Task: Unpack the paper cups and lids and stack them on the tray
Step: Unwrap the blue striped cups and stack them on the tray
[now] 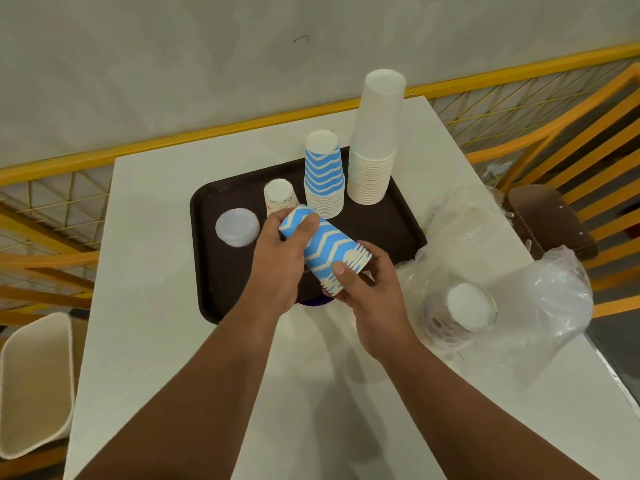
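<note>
Your hands: left hand (277, 258) wraps the closed end of the held sleeve of blue zigzag cups (323, 249); right hand (363, 289) pinches its rim end. Both are closed on it.
Held sleeve: lies tilted on its side, lifted above the tray's (214, 271) near half.
Handling: light, thin paper, likely crushes if squeezed. Grip across several nested rims, where the stack is stiffest.
Right side: one wrapped cup stack (457, 317) inside clear plastic bags (540, 299) on the table (156, 306), not yet unpacked.
Tray, farther: lids (237, 226), a small printed cup (280, 196), a blue zigzag stack (323, 174), a tall white stack (375, 140), all upside down.
</note>
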A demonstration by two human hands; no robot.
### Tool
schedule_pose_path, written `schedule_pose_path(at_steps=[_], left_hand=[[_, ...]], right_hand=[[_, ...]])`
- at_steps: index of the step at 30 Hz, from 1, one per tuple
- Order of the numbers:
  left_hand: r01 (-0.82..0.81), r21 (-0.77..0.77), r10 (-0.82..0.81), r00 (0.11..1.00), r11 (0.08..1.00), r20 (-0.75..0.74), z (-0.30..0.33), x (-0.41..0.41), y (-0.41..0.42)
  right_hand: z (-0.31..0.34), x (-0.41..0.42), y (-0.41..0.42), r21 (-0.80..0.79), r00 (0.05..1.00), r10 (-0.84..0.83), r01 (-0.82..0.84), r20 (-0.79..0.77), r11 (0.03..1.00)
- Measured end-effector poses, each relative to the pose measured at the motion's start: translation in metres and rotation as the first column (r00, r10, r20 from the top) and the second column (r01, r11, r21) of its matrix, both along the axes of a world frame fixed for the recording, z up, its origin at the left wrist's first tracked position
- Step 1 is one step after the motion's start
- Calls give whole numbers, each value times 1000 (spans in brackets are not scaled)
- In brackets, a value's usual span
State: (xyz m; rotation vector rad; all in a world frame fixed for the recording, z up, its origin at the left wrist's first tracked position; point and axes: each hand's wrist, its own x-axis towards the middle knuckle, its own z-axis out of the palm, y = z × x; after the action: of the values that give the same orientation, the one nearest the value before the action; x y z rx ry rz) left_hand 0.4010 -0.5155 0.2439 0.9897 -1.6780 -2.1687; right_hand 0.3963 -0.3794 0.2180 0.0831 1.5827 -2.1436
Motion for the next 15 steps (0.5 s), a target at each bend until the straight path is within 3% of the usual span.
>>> schedule_pose_path(at_steps=[6,8,11,15], left_hand=[[-61,-72,66,996,996,64,3,-5,-1],[-83,-221,91,996,972,26,10,-12,-7],[-133,-525,84,990,841,-116,34,-32,-23],[-157,-735,-98,952,660,-291,61,-71,-41]], right_hand=[[-13,0,3,96,997,4,3,-73,995],[-15,-1,4,80,998,-27,31,-51,996],[-15,-2,4,75,997,-73,73,-9,994],[-13,-2,7,84,998,-67,66,12,994]])
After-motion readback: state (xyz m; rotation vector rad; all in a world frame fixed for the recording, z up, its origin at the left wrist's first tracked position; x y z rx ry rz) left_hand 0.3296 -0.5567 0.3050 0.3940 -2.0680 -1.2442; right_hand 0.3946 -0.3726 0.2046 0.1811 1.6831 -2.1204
